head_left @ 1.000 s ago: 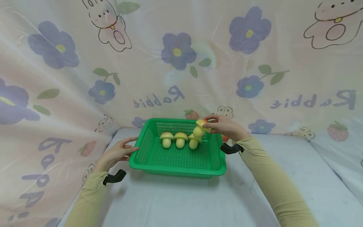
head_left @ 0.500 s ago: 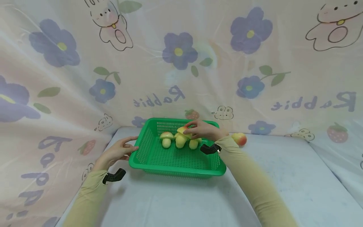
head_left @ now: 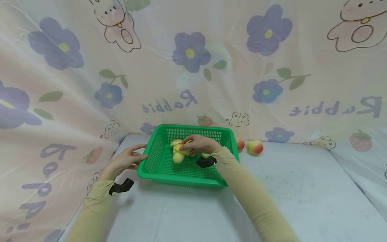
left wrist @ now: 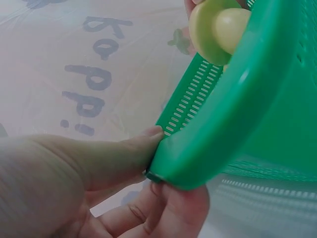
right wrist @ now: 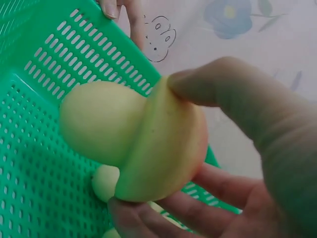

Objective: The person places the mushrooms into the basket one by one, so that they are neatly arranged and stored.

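Observation:
In the head view, my left hand (head_left: 125, 159) holds the left rim of a green perforated plastic basket (head_left: 181, 180). The left wrist view shows the thumb over the rim (left wrist: 237, 104) with fingers beneath it. My right hand (head_left: 203, 144) reaches over the basket and pinches a toy mushroom (head_left: 178, 157) by its cap. Close up in the right wrist view, this mushroom (right wrist: 158, 144) has a pale yellow stem and a reddish cap top, thumb on one side and fingers on the other. Other mushrooms (head_left: 205, 155) lie in the basket, partly hidden behind that hand.
Two rounded yellow-and-red items lie on the white table to the right of the basket, one farther out (head_left: 255, 147) and one close by the basket's side (head_left: 240, 144). A patterned cloth (head_left: 193, 87) hangs behind the table.
My right hand has carried the mushroom leftward from the basket's back right corner to above its left part. The left hand keeps its hold on the rim.

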Motion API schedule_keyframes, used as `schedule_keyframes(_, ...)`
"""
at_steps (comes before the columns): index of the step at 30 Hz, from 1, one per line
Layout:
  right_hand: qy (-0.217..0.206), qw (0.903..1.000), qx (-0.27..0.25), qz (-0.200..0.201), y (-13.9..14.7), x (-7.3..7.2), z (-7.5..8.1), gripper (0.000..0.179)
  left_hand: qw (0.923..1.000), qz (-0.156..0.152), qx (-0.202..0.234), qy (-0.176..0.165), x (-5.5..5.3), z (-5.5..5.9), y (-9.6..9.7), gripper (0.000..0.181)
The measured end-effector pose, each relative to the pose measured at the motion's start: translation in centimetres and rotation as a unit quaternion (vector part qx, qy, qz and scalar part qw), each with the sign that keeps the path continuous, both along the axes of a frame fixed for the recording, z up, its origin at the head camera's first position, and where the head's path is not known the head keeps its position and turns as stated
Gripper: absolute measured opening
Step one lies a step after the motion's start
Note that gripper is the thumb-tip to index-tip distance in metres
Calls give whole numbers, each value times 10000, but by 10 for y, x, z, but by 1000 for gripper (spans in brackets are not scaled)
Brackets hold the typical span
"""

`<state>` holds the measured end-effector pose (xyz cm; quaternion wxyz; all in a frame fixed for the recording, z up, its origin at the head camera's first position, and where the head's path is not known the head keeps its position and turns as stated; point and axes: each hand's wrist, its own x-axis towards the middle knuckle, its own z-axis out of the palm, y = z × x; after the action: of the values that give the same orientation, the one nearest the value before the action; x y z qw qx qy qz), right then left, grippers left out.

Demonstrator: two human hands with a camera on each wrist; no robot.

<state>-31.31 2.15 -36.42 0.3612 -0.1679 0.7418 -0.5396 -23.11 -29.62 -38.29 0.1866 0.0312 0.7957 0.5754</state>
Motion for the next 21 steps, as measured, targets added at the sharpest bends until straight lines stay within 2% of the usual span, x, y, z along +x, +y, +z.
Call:
schedule_keyframes(8,70,9997,205,92,-18,7,-10,44,9998,112,102,-89,1,-2,3,69)
schedule_keyframes(11,237,9989,399,110,-24,8,-16,47,9999,50,130,-63,2,-1,3,70)
schedule_keyframes(21,110,9988,468,11,-35,8,-32,43,9998,133,135,-65,2,-4,1,70)
